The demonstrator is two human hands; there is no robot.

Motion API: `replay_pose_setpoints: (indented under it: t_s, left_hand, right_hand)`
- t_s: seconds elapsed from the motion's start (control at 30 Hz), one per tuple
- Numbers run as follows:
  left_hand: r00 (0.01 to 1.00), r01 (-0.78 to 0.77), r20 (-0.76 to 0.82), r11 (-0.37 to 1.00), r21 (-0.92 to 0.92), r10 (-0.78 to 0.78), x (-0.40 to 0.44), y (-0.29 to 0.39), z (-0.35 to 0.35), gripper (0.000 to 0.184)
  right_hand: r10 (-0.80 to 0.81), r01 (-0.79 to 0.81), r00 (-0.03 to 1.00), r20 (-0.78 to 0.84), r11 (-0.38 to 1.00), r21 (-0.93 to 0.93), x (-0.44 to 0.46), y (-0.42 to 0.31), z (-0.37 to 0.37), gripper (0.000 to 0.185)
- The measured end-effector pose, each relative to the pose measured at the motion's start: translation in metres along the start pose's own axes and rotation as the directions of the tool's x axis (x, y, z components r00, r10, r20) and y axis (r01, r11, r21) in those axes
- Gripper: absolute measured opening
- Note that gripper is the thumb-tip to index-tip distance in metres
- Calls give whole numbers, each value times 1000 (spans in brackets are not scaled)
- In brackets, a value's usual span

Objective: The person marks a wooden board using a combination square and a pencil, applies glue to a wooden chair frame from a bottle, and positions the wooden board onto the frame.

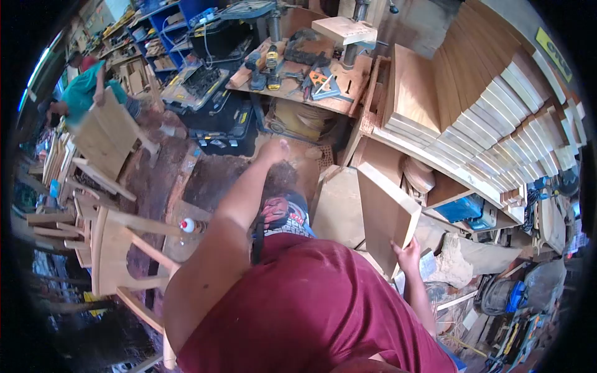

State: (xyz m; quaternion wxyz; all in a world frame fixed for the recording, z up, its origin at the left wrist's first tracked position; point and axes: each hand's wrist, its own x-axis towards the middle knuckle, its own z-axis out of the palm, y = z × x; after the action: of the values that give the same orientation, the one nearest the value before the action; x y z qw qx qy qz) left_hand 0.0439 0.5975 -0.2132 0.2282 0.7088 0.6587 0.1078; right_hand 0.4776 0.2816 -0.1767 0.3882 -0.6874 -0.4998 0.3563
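Stacked light-brown wooden planks (479, 93) crowd the workshop's right side, near a wooden workbench (350, 107) bearing a yellow-and-black cordless drill (272, 62). My right hand (407, 253) grips the lower edge of a thick, rectangular, pale wooden board (387, 214), held tilted in front of the stack. My left hand (272, 151) is stretched forward, apart from the board; I cannot tell how tightly its fingers curl.

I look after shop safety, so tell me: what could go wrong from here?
The right hand alone grips the board near one end, with the left hand away from it, so the board may tip or slip. If it swings, it could knock the nearby shelf unit or jar the stacked boards on top.
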Motion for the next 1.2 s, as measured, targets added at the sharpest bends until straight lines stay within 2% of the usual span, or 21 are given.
replay_pose_setpoints:
  t_s: [0.03, 0.07, 0.1, 0.17, 0.23, 0.3, 0.33, 0.43, 0.47, 0.5, 0.57, 0.63, 0.7, 0.73, 0.8, 0.9, 1.03, 1.1, 1.13, 1.17, 1.2]
  left_hand:
    - [1000, -12, 6, 1000, 6, 12, 29, 1, -6, 25]
    - [997, -32, -64, 999, 40, 34, 60, 2, -12, 25]
    - [989, -50, -134, 996, 74, 60, 96, 1, -19, 25]
    - [991, -49, -114, 988, 144, 66, 190, -10, -28, 26]
    - [994, -46, -84, 978, 203, 65, 267, -25, -27, 27]
    - [947, -167, -236, 964, 208, 216, 338, -33, -32, 25]
    - [968, -152, -156, 953, 261, 197, 348, -19, -52, 22]
    - [972, -134, -150, 954, 267, 179, 429, -44, -29, 24]
    - [1000, -27, -5, 965, 259, 29, 449, -44, -28, 25]
    - [1000, -25, 11, 967, 252, 22, 468, -51, -17, 25]
    - [998, 22, 50, 934, 356, -43, 494, -59, -1, 29]
    - [993, 42, 88, 920, 391, -83, 514, -60, 7, 31]
    - [993, 120, -18, 964, 238, -119, 532, -59, 13, 31]
    - [993, 112, -8, 965, 239, -114, 538, -58, 10, 31]
    - [991, 86, 84, 972, 219, -106, 548, -54, -2, 30]
    - [988, 115, 67, 949, 293, -140, 569, -38, 1, 31]
    - [994, -9, 103, 956, 293, -22, 531, 5, -56, 36]
    - [975, 122, 154, 968, 217, -158, 544, 3, -51, 43]
    - [977, 112, 151, 969, 220, -148, 547, 3, -51, 43]
    - [991, 131, 5, 967, 218, -136, 551, 2, -51, 42]
    - [990, 137, -68, 966, 220, -125, 548, 6, -59, 42]
  right_hand:
    - [-15, 13, 1000, -17, 993, -119, 2, 7, 0, 38]
    - [-31, 22, 999, -34, 971, -237, 11, 10, 5, 37]
    - [63, -68, 997, -49, 990, -120, 14, -19, 14, 37]
    - [24, -28, 997, -73, 998, -52, 33, -17, 36, 35]
    - [57, -64, 995, -85, 995, -78, 52, -16, 63, 34]
    - [84, -92, 994, -64, 986, -143, 86, -26, 82, 33]
    - [120, -128, 991, -64, 981, -149, 106, -35, 97, 33]
    - [210, -213, 977, -35, 958, -190, 141, -55, 127, 36]
    - [226, -225, 974, -20, 953, -201, 157, -59, 135, 39]
    - [241, -239, 970, -17, 948, -211, 170, -73, 143, 39]
    - [293, -279, 956, -1, 912, -301, 189, -107, 158, 38]
    - [289, -275, 957, 13, 923, -267, 206, -129, 170, 38]
    - [345, -316, 938, 40, 896, -312, 217, -145, 179, 35]
    - [354, -326, 935, 34, 892, -312, 216, -141, 182, 35]
    - [361, -353, 932, 11, 918, -179, 213, -123, 189, 30]
    - [352, -358, 934, -65, 928, -108, 210, -119, 199, 31]
    - [348, -341, 937, -16, 908, -243, 205, -109, 197, 42]
    - [321, -330, 943, -87, 935, -125, 202, -106, 201, 42]
    - [319, -329, 943, -96, 937, -118, 198, -100, 201, 42]
    - [318, -331, 941, -117, 938, -108, 192, -91, 202, 42]
    - [321, -335, 937, -136, 937, -97, 190, -93, 204, 42]
